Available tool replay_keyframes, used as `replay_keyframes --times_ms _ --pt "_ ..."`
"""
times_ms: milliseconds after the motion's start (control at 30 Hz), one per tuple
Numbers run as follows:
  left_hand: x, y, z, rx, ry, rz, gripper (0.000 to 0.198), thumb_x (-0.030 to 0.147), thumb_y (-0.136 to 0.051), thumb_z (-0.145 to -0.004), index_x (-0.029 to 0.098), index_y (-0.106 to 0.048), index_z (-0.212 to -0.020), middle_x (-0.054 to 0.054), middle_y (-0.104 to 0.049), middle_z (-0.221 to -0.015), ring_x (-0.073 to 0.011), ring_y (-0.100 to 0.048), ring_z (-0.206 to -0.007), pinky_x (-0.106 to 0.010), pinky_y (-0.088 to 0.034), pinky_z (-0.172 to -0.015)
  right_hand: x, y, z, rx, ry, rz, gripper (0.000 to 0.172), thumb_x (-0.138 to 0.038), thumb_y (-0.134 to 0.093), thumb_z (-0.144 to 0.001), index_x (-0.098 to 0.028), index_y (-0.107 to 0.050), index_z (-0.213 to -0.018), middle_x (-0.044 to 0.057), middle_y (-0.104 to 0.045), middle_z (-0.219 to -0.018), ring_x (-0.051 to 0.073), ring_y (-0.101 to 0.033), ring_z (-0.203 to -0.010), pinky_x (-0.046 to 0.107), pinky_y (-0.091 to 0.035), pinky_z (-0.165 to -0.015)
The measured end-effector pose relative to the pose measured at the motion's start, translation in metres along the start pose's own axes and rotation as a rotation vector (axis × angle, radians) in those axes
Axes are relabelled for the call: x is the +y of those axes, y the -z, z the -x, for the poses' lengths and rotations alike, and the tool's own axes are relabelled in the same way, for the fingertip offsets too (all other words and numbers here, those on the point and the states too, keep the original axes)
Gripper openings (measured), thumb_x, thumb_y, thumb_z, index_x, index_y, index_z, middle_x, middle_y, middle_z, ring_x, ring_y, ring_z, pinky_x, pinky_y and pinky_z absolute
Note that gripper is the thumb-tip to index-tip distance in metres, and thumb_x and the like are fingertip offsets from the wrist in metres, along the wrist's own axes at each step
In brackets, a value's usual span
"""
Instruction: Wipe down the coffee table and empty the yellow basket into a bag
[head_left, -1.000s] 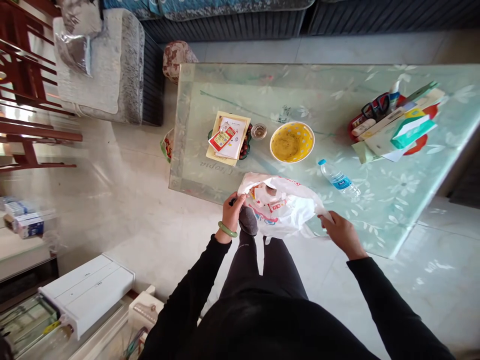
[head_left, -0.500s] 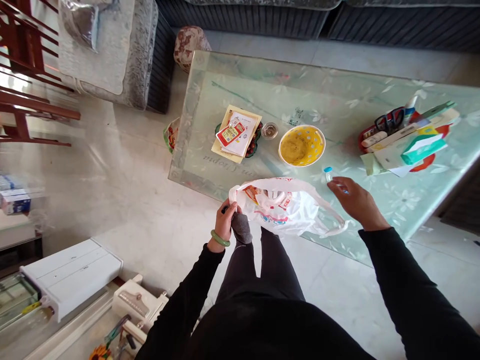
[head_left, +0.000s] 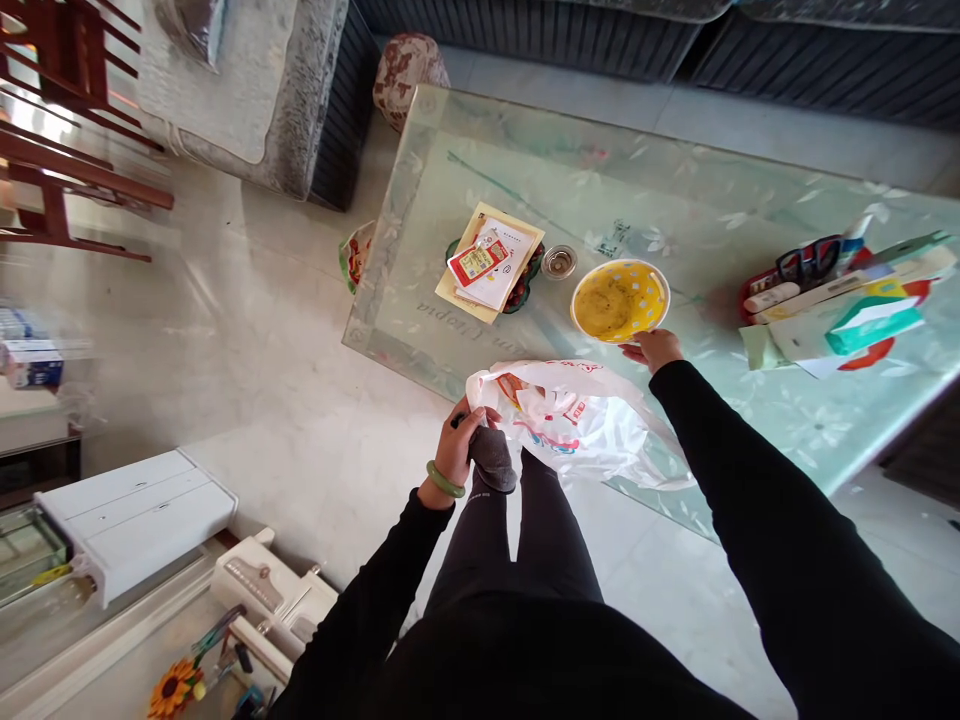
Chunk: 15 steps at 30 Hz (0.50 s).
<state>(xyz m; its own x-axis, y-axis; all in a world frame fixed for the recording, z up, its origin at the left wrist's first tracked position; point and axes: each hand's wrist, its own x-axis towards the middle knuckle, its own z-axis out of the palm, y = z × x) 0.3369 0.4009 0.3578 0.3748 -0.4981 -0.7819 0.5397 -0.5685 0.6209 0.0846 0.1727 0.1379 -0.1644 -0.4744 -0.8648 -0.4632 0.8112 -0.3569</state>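
Observation:
My left hand (head_left: 456,440), with a green bangle at the wrist, is closed on the handle edge of a white plastic bag (head_left: 600,440) with red and blue print. The bag hangs at the near edge of the glass table, its mouth partly spread. My right hand (head_left: 658,350) is at the near rim of a yellow bowl (head_left: 615,300) with pale dots, its fingers bent against the rim. Part of those fingers is hidden by the bowl's edge. The small blue-capped bottle is out of sight now.
On the glass table (head_left: 450,130) stand a small metal dish (head_left: 559,262) and papers with a red packet (head_left: 480,260). To the right are a tissue box (head_left: 870,325) and a red holder with glasses. My grey-socked foot (head_left: 491,460) is below the bag.
My right hand has moved left and up to the bowl's rim, and the small blue-capped bottle it held no longer shows. My left hand keeps hold of the bag. The view has shifted slightly.

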Motion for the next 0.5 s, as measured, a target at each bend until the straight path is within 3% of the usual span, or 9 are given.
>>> replay_keyframes --times_ms 167,333,433,500 --pt "0.002 0.004 0.0 -0.05 -0.01 -0.018 0.03 0.047 -0.079 -0.083 0.019 -0.069 -0.08 -0.001 -0.066 -0.075 -0.0138 -0.058 -0.072 -0.027 -0.048 -0.073 0.007 0.029 0.039 0.08 0.001 -0.097 0.013 -0.007 -0.045 -0.091 -0.02 -0.049 -0.091 0.005 -0.064 -0.087 0.011 -0.065 -0.08 0.034 -0.06 -0.083" --pt "0.002 0.01 -0.002 -0.117 0.009 0.018 0.031 0.047 -0.081 -0.082 0.019 -0.071 -0.089 -0.001 -0.067 -0.074 -0.0148 -0.06 -0.07 -0.029 -0.049 -0.072 0.027 0.089 0.118 0.21 0.235 -0.187 0.008 -0.028 -0.059 -0.08 -0.027 -0.057 -0.087 0.008 -0.072 -0.096 0.031 -0.072 -0.104 0.052 -0.063 -0.099" --pt "0.0 0.01 -0.005 -0.097 0.049 0.061 0.035 0.047 -0.085 -0.075 0.018 -0.071 -0.087 0.0 -0.067 -0.071 -0.0134 -0.059 -0.067 -0.028 -0.048 -0.069 0.049 0.109 0.178 0.151 0.21 -0.136 0.018 -0.044 -0.07 -0.072 -0.03 -0.06 -0.079 0.011 -0.074 -0.098 0.042 -0.071 -0.12 0.056 -0.059 -0.109" --pt "-0.002 0.01 -0.006 -0.066 0.058 0.076 0.037 0.047 -0.089 -0.068 0.017 -0.07 -0.08 0.0 -0.066 -0.068 -0.0122 -0.057 -0.065 -0.027 -0.047 -0.068 0.07 0.104 0.209 0.047 0.118 -0.082 0.024 -0.058 -0.071 -0.071 -0.036 -0.064 -0.076 0.012 -0.076 -0.1 0.044 -0.071 -0.122 0.055 -0.061 -0.106"
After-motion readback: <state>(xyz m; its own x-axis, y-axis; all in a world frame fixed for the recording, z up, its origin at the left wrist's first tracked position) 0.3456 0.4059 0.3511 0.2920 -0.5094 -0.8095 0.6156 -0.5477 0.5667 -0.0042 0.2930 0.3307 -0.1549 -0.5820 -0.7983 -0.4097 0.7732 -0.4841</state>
